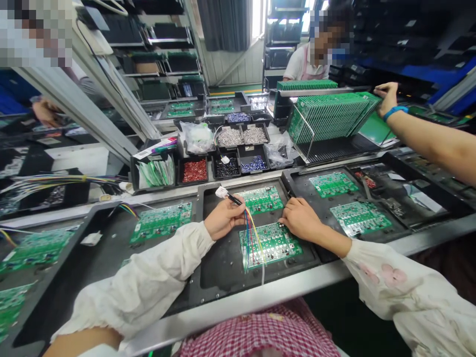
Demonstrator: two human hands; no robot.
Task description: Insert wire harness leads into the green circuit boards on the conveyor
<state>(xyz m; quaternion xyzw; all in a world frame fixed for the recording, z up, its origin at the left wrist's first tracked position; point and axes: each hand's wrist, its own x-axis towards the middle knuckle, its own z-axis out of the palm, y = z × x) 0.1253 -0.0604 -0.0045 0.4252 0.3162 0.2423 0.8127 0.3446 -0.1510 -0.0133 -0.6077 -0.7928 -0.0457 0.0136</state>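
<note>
My left hand (223,217) is closed on a bundle of coloured wires (251,233) that ends in a white connector (221,192) sticking out above my fingers. The wires hang down over a green circuit board (275,245) lying in a black tray (223,267). Curled fingers of my right hand (300,218) press on that board's upper right edge; whether they pinch anything is hidden. A second green board (262,199) lies just behind both hands in the same tray.
Small black bins hold red (194,170), blue (253,164) and silver (230,137) parts behind the tray. More boards lie in trays left (161,221) and right (357,217). A co-worker's arm with a blue wristband (394,111) touches a rack of upright green boards (329,118).
</note>
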